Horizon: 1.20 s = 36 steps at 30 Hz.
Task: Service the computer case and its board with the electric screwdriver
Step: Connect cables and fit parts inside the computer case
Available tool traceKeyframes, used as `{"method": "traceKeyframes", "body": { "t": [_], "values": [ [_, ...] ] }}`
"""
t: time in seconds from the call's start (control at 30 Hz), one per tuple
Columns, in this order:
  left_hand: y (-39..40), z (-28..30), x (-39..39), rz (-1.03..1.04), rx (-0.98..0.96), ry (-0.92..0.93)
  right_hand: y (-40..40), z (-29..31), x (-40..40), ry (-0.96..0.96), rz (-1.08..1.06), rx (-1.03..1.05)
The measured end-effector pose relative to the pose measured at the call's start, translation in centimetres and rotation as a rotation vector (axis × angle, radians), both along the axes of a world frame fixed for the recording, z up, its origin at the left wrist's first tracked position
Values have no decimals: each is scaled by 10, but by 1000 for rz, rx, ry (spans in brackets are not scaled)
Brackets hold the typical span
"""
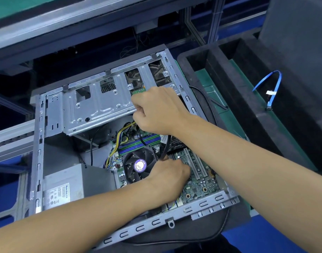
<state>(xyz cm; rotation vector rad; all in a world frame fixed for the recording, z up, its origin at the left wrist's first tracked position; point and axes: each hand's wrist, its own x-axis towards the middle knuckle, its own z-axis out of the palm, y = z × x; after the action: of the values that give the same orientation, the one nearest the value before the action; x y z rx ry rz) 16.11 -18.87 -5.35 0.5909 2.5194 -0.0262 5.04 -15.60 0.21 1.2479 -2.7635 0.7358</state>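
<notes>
Even overhead light, soft shadows, slight blur, curved wide-angle edges.

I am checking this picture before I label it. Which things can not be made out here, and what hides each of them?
Head view:
- What the right hand grips: its curled fingers cover it.
- The left hand fingertips and what they touch: hidden by the hand's own back, beside the black cable.
- The electric screwdriver: not visible anywhere.
- Power supply label text: too small, blurred.
- Board area under both forearms: covered.
</notes>
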Motion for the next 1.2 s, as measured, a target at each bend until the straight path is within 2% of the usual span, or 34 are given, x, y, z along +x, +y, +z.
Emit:
{"method": "traceKeyframes", "body": {
  "t": [0.17, 0.6, 1.07, 1.2],
  "values": [
    [2, 1, -1, -6, -44, -8, 0, -1, -1, -13, 1, -3],
    [-13, 6, -7, -110, 105, -69, 0, -2, -1, -6, 17, -7],
    [-6, 7, -8, -33, 70, -109, 0, -6, -2, -4, 13, -41],
    [-10, 16, -8, -88, 58, -165, 0, -6, 1, 21, 19, -77]
  ]
}}
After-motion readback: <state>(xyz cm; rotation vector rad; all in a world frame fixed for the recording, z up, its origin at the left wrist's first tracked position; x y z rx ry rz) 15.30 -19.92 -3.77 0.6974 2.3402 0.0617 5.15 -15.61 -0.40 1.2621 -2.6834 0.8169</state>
